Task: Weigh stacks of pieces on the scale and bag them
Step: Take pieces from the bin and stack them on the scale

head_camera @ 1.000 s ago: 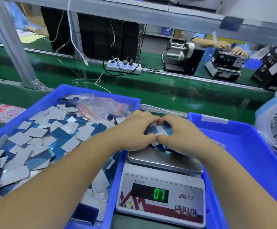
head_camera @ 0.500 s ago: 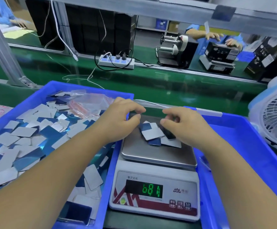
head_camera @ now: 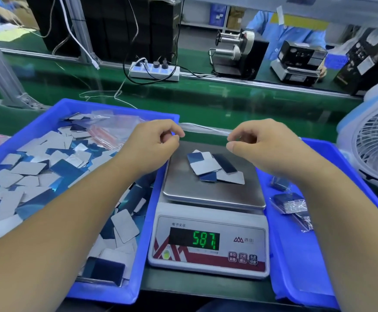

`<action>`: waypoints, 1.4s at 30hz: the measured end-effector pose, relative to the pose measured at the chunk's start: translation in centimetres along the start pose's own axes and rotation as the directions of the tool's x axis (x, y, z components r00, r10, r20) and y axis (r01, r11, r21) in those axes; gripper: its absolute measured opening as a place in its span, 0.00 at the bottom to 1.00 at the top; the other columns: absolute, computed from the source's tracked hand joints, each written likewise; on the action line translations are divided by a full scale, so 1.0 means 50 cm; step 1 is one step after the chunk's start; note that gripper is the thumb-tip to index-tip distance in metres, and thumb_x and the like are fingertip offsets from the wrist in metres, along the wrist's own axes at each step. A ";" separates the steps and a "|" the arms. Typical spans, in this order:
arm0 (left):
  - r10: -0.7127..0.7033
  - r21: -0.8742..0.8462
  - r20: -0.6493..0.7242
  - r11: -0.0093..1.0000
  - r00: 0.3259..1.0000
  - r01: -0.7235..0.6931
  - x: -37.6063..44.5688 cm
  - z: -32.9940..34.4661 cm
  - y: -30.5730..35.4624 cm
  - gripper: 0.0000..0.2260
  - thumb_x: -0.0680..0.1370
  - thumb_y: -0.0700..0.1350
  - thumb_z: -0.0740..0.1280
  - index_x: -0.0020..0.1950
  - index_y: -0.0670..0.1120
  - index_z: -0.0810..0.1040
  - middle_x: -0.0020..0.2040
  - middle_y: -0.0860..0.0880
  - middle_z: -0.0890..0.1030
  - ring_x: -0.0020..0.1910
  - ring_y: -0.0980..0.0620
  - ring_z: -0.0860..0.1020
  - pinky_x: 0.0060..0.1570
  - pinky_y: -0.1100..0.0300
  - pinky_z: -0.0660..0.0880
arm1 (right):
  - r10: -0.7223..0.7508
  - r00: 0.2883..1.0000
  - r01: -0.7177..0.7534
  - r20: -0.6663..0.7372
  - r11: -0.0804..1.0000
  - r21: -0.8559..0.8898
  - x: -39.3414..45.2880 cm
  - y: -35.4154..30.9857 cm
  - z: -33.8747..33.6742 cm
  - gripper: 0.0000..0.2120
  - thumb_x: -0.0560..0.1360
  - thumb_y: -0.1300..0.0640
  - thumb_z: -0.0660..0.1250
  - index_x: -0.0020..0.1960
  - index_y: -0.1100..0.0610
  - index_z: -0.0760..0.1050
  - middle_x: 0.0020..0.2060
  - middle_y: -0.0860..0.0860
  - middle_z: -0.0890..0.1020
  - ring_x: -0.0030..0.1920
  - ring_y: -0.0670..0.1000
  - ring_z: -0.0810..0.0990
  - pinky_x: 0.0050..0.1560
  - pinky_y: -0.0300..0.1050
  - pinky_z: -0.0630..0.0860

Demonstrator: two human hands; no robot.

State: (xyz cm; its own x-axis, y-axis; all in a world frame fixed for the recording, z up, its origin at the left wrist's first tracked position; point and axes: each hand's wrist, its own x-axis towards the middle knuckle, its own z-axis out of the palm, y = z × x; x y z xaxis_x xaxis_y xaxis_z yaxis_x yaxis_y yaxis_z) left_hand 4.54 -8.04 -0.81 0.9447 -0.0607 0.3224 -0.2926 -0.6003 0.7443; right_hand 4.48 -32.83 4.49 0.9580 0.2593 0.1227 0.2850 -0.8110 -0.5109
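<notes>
While nothing is held, both hands are kept raised over the far edge of the scale.
Left hand (head_camera: pixel 152 145): fingers loosely curled, thumb near fingertips, nothing gripped.
Right hand (head_camera: pixel 260 145): curled likewise, nothing gripped.
Scale (head_camera: pixel 208 221): white plastic body, smooth brushed-metal pan, green digits reading 587.
Pieces on pan (head_camera: pixel 215 168): thin rounded-corner rectangles, glossy blue on one face and matte grey-white on the other; about five are seen, fanned and overlapping.
Left tray (head_camera: pixel 120 289): blue plastic, heaped with many like pieces, too many to be counted, plus clear bags (head_camera: pixel 113 124).
Right tray (head_camera: pixel 285 278): blue plastic; some three bagged stacks (head_camera: pixel 289 202) are laid inside.
</notes>
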 end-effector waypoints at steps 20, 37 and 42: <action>-0.041 0.011 0.024 0.999 0.999 0.041 0.006 0.008 -0.013 0.12 0.77 0.39 0.63 0.41 0.55 0.80 0.22 0.56 0.61 0.26 0.56 0.63 0.27 0.68 0.62 | 0.009 0.996 -0.004 -0.091 0.999 0.050 -0.009 0.036 0.039 0.07 0.73 0.58 0.69 0.38 0.48 0.80 0.25 0.38 0.75 0.29 0.39 0.72 0.29 0.26 0.66; -0.595 0.734 0.470 0.674 0.652 0.085 0.000 -0.087 -0.036 0.30 0.64 0.55 0.82 0.59 0.57 0.69 0.51 0.55 0.72 0.52 0.47 0.76 0.56 0.48 0.77 | -0.009 0.998 0.013 -0.056 0.997 0.073 -0.011 0.039 0.051 0.06 0.74 0.57 0.70 0.39 0.48 0.80 0.27 0.37 0.76 0.29 0.39 0.72 0.31 0.26 0.68; -0.560 0.675 0.440 0.722 0.702 0.153 0.002 -0.085 -0.037 0.21 0.65 0.50 0.82 0.49 0.53 0.73 0.46 0.52 0.76 0.41 0.48 0.76 0.37 0.56 0.75 | -0.003 0.999 0.006 -0.051 0.997 0.075 -0.011 0.041 0.052 0.06 0.74 0.56 0.70 0.40 0.47 0.80 0.27 0.36 0.76 0.29 0.38 0.72 0.31 0.26 0.67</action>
State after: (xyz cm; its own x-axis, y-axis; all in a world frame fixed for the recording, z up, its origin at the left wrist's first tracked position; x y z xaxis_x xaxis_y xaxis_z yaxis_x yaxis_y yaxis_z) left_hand 4.56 -3.56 0.33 0.8921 -0.0574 -0.4482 0.0336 -0.9808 0.1923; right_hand 4.45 -33.26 1.17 0.9577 0.2345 0.1668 0.2877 -0.7679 -0.5724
